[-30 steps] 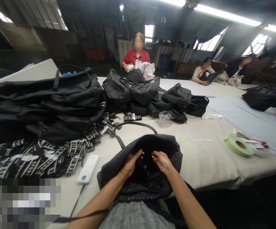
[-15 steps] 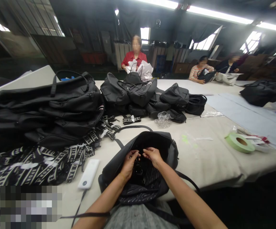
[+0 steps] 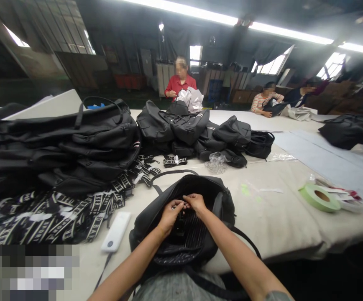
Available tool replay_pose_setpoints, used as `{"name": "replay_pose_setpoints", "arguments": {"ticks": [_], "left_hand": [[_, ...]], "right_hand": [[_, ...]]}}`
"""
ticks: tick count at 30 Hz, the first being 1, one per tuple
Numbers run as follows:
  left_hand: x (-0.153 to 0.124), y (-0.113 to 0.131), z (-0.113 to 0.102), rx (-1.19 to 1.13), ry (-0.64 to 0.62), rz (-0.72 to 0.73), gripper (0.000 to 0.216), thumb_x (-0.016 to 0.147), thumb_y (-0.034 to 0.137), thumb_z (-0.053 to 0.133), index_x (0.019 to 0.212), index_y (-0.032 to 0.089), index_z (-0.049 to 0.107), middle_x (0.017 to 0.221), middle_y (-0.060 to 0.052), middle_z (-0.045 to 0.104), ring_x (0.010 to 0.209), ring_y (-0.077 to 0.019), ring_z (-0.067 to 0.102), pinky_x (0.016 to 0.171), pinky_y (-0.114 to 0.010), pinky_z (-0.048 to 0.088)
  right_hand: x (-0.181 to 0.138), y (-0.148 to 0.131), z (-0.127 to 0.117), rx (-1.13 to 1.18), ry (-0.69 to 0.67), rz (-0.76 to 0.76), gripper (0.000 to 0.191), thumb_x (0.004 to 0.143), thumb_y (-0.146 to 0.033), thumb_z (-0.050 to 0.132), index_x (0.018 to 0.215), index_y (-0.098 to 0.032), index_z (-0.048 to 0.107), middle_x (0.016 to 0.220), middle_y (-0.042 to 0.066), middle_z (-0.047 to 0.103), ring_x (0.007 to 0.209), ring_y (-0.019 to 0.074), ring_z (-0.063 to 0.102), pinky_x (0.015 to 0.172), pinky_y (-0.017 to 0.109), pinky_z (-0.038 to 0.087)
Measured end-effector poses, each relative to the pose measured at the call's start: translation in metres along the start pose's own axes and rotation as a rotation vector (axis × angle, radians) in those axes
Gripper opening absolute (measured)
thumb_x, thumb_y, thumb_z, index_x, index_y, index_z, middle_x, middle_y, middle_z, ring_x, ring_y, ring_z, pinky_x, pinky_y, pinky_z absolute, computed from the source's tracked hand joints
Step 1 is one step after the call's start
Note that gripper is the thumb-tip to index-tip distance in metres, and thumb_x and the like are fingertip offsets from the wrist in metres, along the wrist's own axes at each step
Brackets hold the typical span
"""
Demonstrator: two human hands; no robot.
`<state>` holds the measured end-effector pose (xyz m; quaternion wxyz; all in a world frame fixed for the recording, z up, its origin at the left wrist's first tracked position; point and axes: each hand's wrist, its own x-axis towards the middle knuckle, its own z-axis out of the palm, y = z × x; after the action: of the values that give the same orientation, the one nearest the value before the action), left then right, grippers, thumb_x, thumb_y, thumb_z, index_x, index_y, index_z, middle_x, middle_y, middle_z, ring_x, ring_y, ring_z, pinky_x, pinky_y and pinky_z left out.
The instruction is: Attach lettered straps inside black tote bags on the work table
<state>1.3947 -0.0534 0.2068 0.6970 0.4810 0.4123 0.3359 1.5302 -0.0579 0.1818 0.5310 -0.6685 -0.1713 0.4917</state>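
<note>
- Black bag [image 3: 200, 196] lies open at the near edge of the table [image 3: 272, 213], right in front of the person, its striped lining showing inside the mouth.
- Left hand [image 3: 169, 214] and right hand [image 3: 196, 202] have drawn together over the last second: a second ago they were apart inside the bag's opening, and now their fingertips meet over the middle of it.
- Both hands are pinched shut on some small dark piece inside the bag; what that piece is I cannot tell, as it is dark against the dark lining.
- I judge the change as a shift from feeling about in the bag to fine work on one spot within it.
- The bag's handle [image 3: 172, 172] has stayed arched on the far side of the opening.
- White power bank [image 3: 116, 231] lies near, just left of the bag, with its cable running toward the near edge.
- Printed straps [image 3: 59, 211] lie heaped on the left, below a stack of black bags [image 3: 68, 142].
- Green tape roll [image 3: 319, 196] sits well to the right.
- Far across the table, a person in red [image 3: 180, 81] handles white paper.
</note>
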Motion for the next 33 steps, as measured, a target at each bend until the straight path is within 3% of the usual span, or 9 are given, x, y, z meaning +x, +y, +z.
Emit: {"name": "replay_pose_setpoints", "arguments": {"ticks": [5, 11, 15, 19, 24, 29, 33], "left_hand": [[0.005, -0.003, -0.004, -0.002, 0.014, -0.020, 0.040, 0.062, 0.047, 0.076, 0.082, 0.013, 0.068, 0.073, -0.005, 0.069, 0.063, -0.0151, 0.059, 0.066, -0.027, 0.047], [0.010, -0.010, -0.007, -0.027, 0.045, -0.052, 0.040, 0.061, 0.046, 0.077, 0.082, 0.013, 0.068, 0.073, -0.005, 0.070, 0.061, -0.0142, 0.059, 0.064, -0.027, 0.047], [0.013, -0.014, -0.007, -0.025, 0.039, -0.071, 0.042, 0.058, 0.046, 0.078, 0.080, 0.012, 0.068, 0.071, -0.006, 0.070, 0.059, -0.0145, 0.059, 0.062, -0.027, 0.047], [0.015, -0.013, -0.010, -0.016, 0.031, -0.066, 0.040, 0.058, 0.046, 0.079, 0.078, 0.013, 0.068, 0.071, -0.006, 0.070, 0.060, -0.0147, 0.059, 0.062, -0.027, 0.047], [0.022, -0.017, -0.010, -0.020, 0.033, -0.069, 0.038, 0.062, 0.043, 0.080, 0.080, 0.012, 0.069, 0.071, -0.005, 0.069, 0.062, -0.0149, 0.061, 0.063, -0.027, 0.049], [0.033, -0.025, -0.005, 0.015, 0.023, -0.104, 0.018, 0.080, 0.028, 0.071, 0.082, 0.011, 0.066, 0.071, -0.001, 0.068, 0.060, -0.0124, 0.060, 0.065, -0.028, 0.051], [0.040, -0.026, -0.002, 0.048, 0.038, -0.125, 0.012, 0.087, 0.022, 0.065, 0.081, 0.011, 0.064, 0.072, 0.001, 0.066, 0.060, -0.0115, 0.060, 0.065, -0.028, 0.052]], "right_hand": [[0.006, 0.001, -0.002, -0.061, 0.040, -0.034, 0.015, 0.076, -0.015, 0.067, 0.063, -0.013, 0.060, 0.046, -0.001, 0.059, 0.038, 0.0087, 0.052, 0.039, 0.017, 0.038], [0.012, 0.007, 0.000, -0.195, 0.105, -0.085, 0.018, 0.068, -0.016, 0.074, 0.074, -0.016, 0.058, 0.043, -0.002, 0.057, 0.038, 0.0136, 0.055, 0.037, 0.020, 0.039], [0.022, 0.012, 0.008, -0.232, 0.158, -0.116, 0.011, 0.069, -0.014, 0.069, 0.068, -0.017, 0.059, 0.041, -0.003, 0.056, 0.037, 0.0126, 0.053, 0.037, 0.019, 0.037], [0.027, 0.011, 0.009, -0.196, 0.175, -0.114, 0.011, 0.069, -0.009, 0.060, 0.062, -0.017, 0.058, 0.040, -0.004, 0.054, 0.036, 0.0112, 0.051, 0.037, 0.019, 0.035], [0.024, 0.007, 0.009, -0.089, 0.084, -0.089, 0.008, 0.067, -0.009, 0.058, 0.070, -0.015, 0.062, 0.046, -0.003, 0.057, 0.040, 0.0111, 0.053, 0.040, 0.019, 0.038], [0.024, 0.008, 0.012, 0.066, 0.023, -0.006, 0.008, 0.072, -0.020, 0.058, 0.066, -0.015, 0.059, 0.054, 0.002, 0.060, 0.045, 0.0119, 0.055, 0.043, 0.021, 0.042], [0.024, 0.008, 0.012, 0.122, 0.043, -0.029, 0.009, 0.069, -0.020, 0.063, 0.063, -0.014, 0.058, 0.052, 0.000, 0.059, 0.043, 0.0106, 0.052, 0.043, 0.020, 0.041]]}}
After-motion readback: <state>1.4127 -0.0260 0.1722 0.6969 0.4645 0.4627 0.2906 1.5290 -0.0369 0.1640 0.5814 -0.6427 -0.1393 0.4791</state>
